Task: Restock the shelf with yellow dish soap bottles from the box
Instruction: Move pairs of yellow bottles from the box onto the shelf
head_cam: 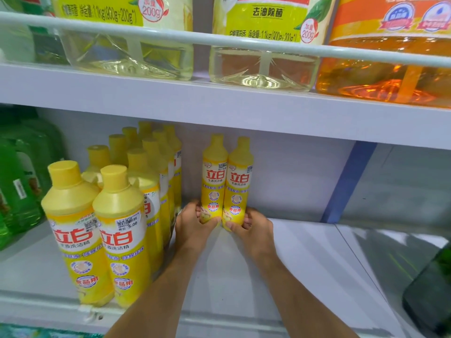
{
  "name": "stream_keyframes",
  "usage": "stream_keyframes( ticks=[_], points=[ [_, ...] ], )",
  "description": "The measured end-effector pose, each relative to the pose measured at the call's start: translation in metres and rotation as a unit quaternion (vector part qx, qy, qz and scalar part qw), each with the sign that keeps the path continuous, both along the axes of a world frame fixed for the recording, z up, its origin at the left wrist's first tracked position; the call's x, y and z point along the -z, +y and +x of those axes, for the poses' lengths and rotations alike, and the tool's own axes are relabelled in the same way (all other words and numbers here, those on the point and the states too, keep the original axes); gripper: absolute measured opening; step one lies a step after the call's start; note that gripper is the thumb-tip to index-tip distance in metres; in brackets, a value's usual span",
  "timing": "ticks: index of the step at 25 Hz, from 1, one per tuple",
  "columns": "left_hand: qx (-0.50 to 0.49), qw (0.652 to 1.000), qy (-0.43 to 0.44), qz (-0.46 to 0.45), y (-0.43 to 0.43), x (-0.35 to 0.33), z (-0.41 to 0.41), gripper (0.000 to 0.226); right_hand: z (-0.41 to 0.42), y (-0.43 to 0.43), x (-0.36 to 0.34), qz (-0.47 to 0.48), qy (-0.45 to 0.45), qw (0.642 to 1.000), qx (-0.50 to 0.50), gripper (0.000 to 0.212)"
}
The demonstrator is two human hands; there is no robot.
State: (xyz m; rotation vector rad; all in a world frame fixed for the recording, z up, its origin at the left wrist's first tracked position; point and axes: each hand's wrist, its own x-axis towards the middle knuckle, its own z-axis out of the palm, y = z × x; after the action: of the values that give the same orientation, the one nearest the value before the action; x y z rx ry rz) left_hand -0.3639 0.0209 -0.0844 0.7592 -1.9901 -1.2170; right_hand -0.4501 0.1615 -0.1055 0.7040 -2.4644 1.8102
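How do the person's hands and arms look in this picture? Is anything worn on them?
The left hand and right hand wear no gloves, and no ring or watch is visible. The left forearm and right forearm show no sleeve down to the picture's bottom edge.

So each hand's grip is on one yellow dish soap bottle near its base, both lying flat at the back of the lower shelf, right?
Not flat: the head view shows both upright, left-hand grip on the left yellow plastic dish soap bottle, right-hand grip on the right bottle, near the bases, at the back of the lower white shelf.
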Motion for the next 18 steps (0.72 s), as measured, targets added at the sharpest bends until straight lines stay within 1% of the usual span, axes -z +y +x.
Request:
stream_keyframes(
  ticks=[5,10,15,18],
  points=[
    [0.009,1.000,0.003,0.005,-0.0016,-0.0003,-0.0019,0.054,-0.0022,-0.0010,-0.0012,0.011,0.009,1.000,-0.005,0.042],
    [0.014,1.000,0.011,0.000,-0.0020,-0.0031,-0.0039,0.051,0.0000,-0.0001,-0.0038,0.019,0.030,0.999,-0.002,0.034],
    [0.023,0.999,0.020,0.012,0.0000,-0.0032,-0.0016,0.050,-0.0017,0.0001,-0.0005,0.026,0.038,0.999,0.004,0.039],
    [0.028,0.999,0.023,0.026,-0.0001,-0.0032,-0.0012,0.049,-0.0022,-0.0014,0.0014,0.034,0.047,0.998,0.008,0.047]
  ],
)
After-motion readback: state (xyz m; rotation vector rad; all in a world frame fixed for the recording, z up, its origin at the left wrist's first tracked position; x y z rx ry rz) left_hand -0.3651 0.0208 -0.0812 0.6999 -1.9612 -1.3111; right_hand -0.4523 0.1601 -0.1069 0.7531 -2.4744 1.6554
